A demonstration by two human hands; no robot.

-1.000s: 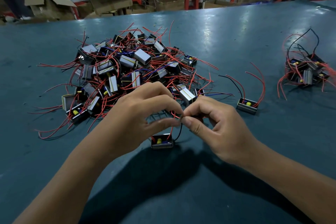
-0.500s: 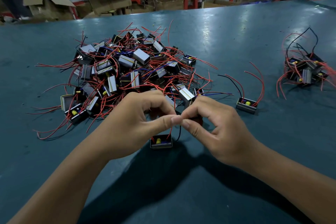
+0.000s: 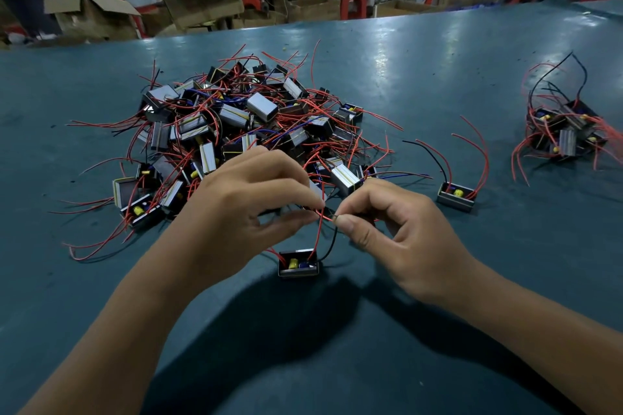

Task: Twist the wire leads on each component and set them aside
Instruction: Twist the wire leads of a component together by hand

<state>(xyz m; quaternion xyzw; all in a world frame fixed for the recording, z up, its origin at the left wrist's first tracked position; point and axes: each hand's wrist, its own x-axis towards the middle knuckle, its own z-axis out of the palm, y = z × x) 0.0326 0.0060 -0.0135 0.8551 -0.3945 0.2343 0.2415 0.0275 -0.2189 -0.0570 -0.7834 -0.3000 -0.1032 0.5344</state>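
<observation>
Both hands, left hand (image 3: pixel 236 212) and right hand (image 3: pixel 401 232), now slightly parted, each grip pinching wire leads (image 3: pixel 323 217)

two bare forearms, no sleeves

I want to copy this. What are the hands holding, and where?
Both hands pinch the wires of the component near their ends: left hand, right hand. Its box sits unheld.
</observation>
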